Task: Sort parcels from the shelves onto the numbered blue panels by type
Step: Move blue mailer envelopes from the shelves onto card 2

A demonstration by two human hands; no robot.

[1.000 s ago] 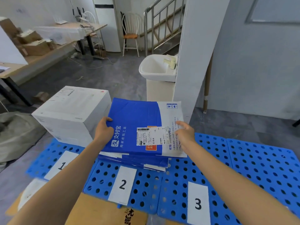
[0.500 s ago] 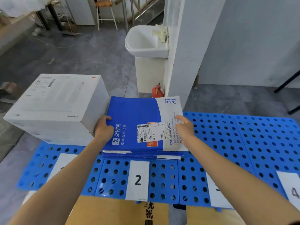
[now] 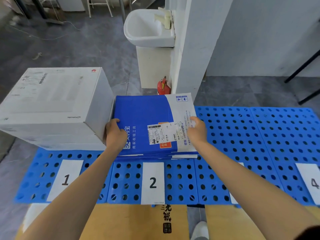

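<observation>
Your left hand (image 3: 115, 134) curls round the left edge of the blue mailer (image 3: 143, 115), thumb on top. Your right hand (image 3: 197, 130) pinches its white right side. The mailer is flat, smooth card with a paper shipping label (image 3: 162, 134). It lies on a thin stack of like mailers (image 3: 183, 156) on perforated plastic panel 2 (image 3: 180, 179), just beside the matte white carton (image 3: 52, 101) on panel 1 (image 3: 39, 170).

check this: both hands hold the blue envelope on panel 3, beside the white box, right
Wrong panel: head view shows the left hand and right hand holding the blue envelope on panel 2, beside the white box.
</observation>
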